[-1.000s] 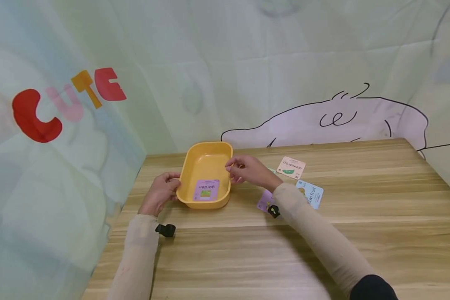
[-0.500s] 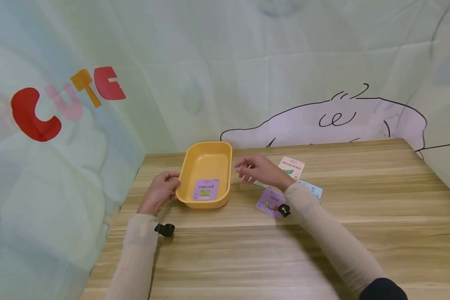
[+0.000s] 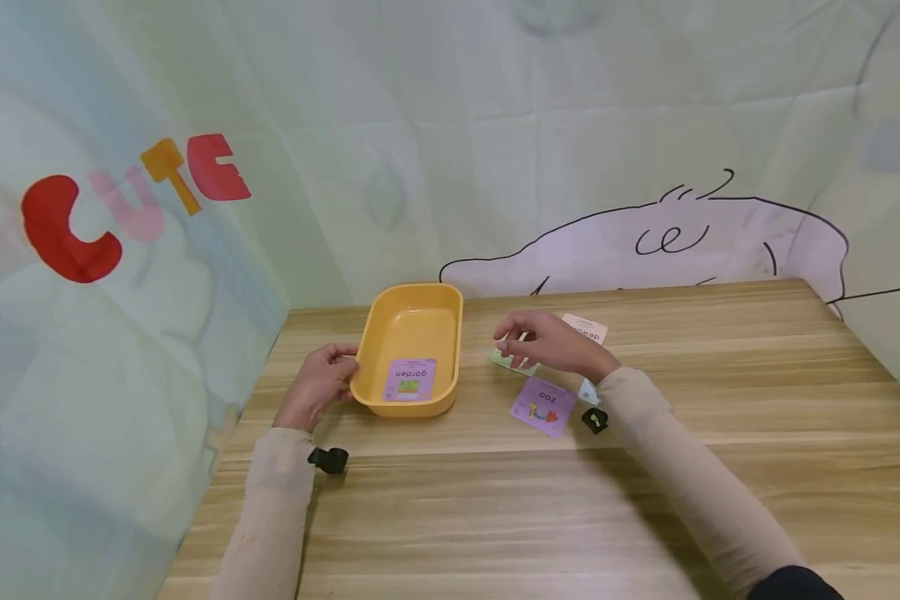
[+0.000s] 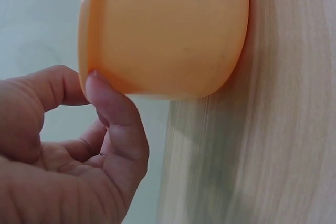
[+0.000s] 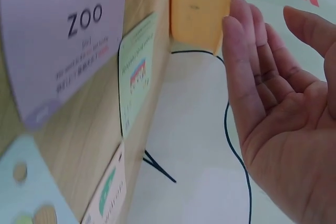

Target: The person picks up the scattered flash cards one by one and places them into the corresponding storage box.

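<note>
My left hand (image 3: 318, 383) pinches the rim of a yellow plastic tray (image 3: 416, 329) at its left near corner, thumb and finger on either side of the edge in the left wrist view. Inside the tray lies a purple "garden" card (image 3: 411, 381). To the right of the tray, my right hand (image 3: 549, 342) hovers with loosely bent fingers and nothing in them. It overlaps a green picture card (image 5: 137, 77) in the head view. A purple "zoo" card (image 3: 543, 406) lies nearer to me.
Beyond the right hand lies a pink "dewdrop" card (image 3: 588, 327), partly hidden. A blue card (image 5: 31, 187) is mostly covered by the right wrist in the head view. A printed curtain (image 3: 390, 150) hangs along the wooden table's (image 3: 495, 517) back and left edges.
My right hand has moved from the tray's right rim to over the green card, uncovering the zoo card and covering much of the blue one. The left hand and tray stay in place.
</note>
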### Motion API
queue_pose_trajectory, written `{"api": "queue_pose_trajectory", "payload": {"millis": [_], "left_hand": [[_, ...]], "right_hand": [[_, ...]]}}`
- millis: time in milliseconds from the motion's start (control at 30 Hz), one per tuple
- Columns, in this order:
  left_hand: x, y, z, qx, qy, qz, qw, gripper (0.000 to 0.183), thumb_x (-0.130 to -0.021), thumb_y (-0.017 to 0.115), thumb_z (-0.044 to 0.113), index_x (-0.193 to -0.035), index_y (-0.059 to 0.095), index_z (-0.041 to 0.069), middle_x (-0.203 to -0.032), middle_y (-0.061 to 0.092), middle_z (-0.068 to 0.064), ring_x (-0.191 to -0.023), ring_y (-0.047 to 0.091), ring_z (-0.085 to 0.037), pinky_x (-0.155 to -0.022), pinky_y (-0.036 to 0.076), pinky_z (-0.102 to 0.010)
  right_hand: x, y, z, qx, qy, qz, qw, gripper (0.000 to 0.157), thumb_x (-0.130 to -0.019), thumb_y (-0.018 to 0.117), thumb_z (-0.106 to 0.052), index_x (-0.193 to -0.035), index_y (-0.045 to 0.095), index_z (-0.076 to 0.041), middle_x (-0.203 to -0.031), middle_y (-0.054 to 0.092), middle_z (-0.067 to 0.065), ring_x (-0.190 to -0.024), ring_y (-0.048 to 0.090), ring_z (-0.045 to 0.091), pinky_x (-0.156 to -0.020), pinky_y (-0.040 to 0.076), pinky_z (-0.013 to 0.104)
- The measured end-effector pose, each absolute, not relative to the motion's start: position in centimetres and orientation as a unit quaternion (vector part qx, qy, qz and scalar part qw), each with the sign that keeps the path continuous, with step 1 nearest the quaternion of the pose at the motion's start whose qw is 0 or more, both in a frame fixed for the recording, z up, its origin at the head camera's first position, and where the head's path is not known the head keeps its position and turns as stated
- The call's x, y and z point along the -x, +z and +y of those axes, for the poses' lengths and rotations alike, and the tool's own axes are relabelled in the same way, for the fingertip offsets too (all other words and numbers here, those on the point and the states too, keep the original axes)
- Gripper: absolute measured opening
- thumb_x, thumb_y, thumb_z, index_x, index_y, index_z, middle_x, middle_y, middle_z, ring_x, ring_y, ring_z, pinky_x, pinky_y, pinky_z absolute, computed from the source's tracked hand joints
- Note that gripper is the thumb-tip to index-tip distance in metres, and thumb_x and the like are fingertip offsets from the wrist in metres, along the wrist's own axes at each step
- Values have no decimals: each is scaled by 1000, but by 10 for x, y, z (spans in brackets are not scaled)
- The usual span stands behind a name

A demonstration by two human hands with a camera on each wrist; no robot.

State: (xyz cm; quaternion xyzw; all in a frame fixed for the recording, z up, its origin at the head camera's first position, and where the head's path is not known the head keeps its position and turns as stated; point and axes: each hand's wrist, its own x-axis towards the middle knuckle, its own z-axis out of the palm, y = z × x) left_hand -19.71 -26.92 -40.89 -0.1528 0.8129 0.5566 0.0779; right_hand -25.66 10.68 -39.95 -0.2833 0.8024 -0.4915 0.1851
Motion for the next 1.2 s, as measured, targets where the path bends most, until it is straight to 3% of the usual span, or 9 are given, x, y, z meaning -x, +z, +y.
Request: {"api": "queue_pose_trajectory", "payload": {"millis": [200, 400, 700, 1200], "left_hand": [[197, -408, -269, 151, 555, 814, 80, 39, -103, 51, 11, -140, 50, 0, -120, 57, -16, -81, 59, -17, -64, 55, -27], [197, -409, -268, 153, 555, 814, 80, 39, -103, 52, 11, -140, 50, 0, -120, 57, -16, -81, 60, -17, -63, 55, -27], [195, -407, -268, 151, 557, 813, 79, 39, -102, 51, 10, -140, 51, 0, -119, 58, -16, -80, 59, -16, -64, 55, -27], [196, -406, -269, 149, 550, 817, 81, 39, -103, 50, 12, -141, 50, 0, -121, 57, -17, -82, 59, -19, -66, 56, -28]], "right_hand": [[252, -400, 124, 277, -469, 817, 189, 27, -100, 66, -19, -121, 63, -3, -109, 67, 23, -92, 70, 37, -81, 60, 51], [250, -401, 138, 267, -454, 831, 182, 27, -99, 67, -18, -121, 65, -3, -108, 67, 22, -91, 70, 37, -79, 61, 45], [244, -405, 160, 247, -417, 860, 162, 29, -97, 69, -18, -122, 65, -5, -104, 67, 6, -98, 67, 26, -89, 56, 41], [239, -417, 198, 229, -411, 865, 174, 30, -96, 70, -17, -121, 65, 0, -100, 65, 9, -84, 64, 22, -73, 54, 32]]}}
